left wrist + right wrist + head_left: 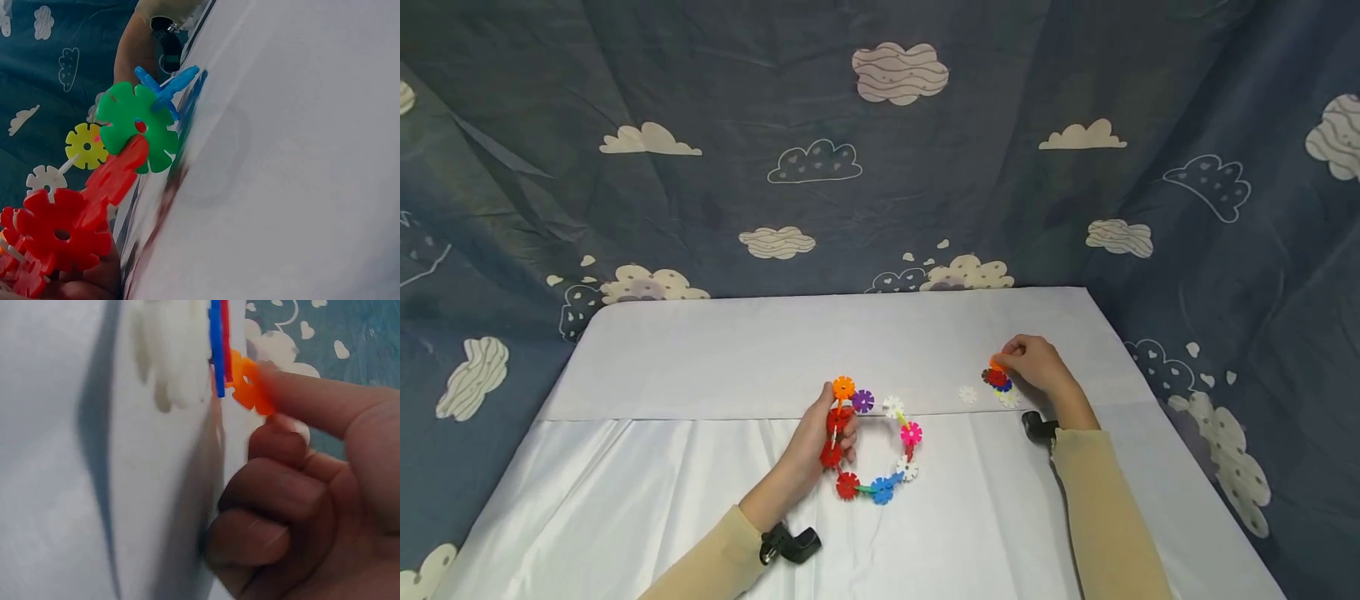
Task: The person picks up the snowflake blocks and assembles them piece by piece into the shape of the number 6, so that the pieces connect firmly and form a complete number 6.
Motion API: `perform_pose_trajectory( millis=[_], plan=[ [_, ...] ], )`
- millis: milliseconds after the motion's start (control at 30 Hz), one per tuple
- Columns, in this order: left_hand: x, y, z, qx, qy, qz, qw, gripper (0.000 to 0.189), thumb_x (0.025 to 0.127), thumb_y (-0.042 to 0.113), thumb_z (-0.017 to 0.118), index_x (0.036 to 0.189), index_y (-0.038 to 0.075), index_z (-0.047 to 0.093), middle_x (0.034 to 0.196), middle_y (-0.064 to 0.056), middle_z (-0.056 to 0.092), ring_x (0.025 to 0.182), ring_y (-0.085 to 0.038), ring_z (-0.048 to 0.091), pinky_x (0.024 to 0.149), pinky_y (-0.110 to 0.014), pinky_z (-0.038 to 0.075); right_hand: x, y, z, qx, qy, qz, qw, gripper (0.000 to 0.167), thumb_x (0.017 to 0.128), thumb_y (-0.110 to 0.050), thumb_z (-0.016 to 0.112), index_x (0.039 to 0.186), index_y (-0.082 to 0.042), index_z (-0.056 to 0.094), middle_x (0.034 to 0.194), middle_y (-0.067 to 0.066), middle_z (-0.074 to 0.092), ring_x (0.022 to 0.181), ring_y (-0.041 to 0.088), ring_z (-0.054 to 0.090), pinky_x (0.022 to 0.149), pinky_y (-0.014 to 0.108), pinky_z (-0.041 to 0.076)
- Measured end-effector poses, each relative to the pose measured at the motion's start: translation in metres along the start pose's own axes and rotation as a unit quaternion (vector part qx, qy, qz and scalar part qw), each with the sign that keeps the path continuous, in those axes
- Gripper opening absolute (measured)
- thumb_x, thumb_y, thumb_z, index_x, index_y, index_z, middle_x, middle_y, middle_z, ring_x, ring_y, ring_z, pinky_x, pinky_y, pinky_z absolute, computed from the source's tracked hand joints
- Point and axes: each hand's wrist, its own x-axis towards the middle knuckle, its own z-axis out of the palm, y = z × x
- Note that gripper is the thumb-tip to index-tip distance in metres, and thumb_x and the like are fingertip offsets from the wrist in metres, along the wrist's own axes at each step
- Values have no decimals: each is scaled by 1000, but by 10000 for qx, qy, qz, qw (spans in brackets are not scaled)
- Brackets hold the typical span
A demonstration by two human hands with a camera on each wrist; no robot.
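My left hand (pixel 807 435) grips the left side of a ring of slotted, flower-shaped plastic discs (pixel 847 486), linked edge to edge in red, orange, purple, white, pink, blue and other colours. In the left wrist view, red discs (pixel 62 231) lie against the fingers, and a green disc (pixel 137 125) sits further along. To the right, my right hand (pixel 1036 363) pinches an orange disc (pixel 253 384) between thumb and forefinger. Just beneath it is a small pile with a red disc (pixel 996 377) and a blue disc (pixel 217 350).
Near the pile, a loose white disc (pixel 967 394) lies on the white-covered table (pixel 700 358), with a pale disc (pixel 1009 398) at the pile's lower edge. A dark curtain (pixel 715 83) with cloud prints hangs behind and at both sides.
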Motion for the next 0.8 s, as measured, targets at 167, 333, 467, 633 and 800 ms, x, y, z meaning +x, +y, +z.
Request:
perform_pose_trajectory(
  millis=[167, 333, 467, 633, 800],
  plan=[
    [0, -1, 1, -17, 32, -49, 10000, 71, 110, 68, 29, 74, 10, 49, 60, 2, 47, 49, -15, 56, 56, -26, 54, -4, -11, -2, 539, -180, -154, 9983, 40, 105, -39, 66, 114, 0, 65, 90, 5, 58, 83, 21, 53, 68, 26, 45],
    [0, -1, 1, 152, 10, 76, 9999, 63, 110, 66, 34, 87, 10, 50, 62, 2, 48, 50, -14, 55, 56, -25, 55, -12, -46, 3, 1221, -660, -638, 9883, 36, 109, -35, 60, 109, 0, 62, 76, 2, 53, 63, 17, 47, 56, 26, 43],
    [1, -1, -1, 349, 46, 180, 9992, 51, 112, 58, 37, 102, 10, 50, 66, 2, 50, 53, -12, 53, 57, -25, 57, -20, -87, 25, 1823, -1138, -1067, 9708, 30, 110, -30, 60, 105, -1, 63, 72, 2, 52, 59, 17, 45, 53, 27, 42],
    [2, -2, -1, 393, 174, 137, 9990, 50, 112, 58, 40, 108, 9, 53, 71, 2, 57, 55, -10, 55, 56, -24, 58, -27, -136, 58, 2457, -1793, -1460, 9414, 27, 110, -29, 61, 106, -3, 63, 74, 2, 52, 63, 17, 45, 56, 25, 42],
    [3, -5, 2, 380, 91, 154, 9991, 50, 112, 58, 39, 108, 10, 53, 72, 2, 59, 56, -11, 55, 57, -25, 57, -27, -159, 83, 2514, -2144, -1683, 9287, 26, 109, -31, 62, 102, -6, 64, 71, 0, 48, 60, 14, 41, 55, 23, 38]
  ],
)
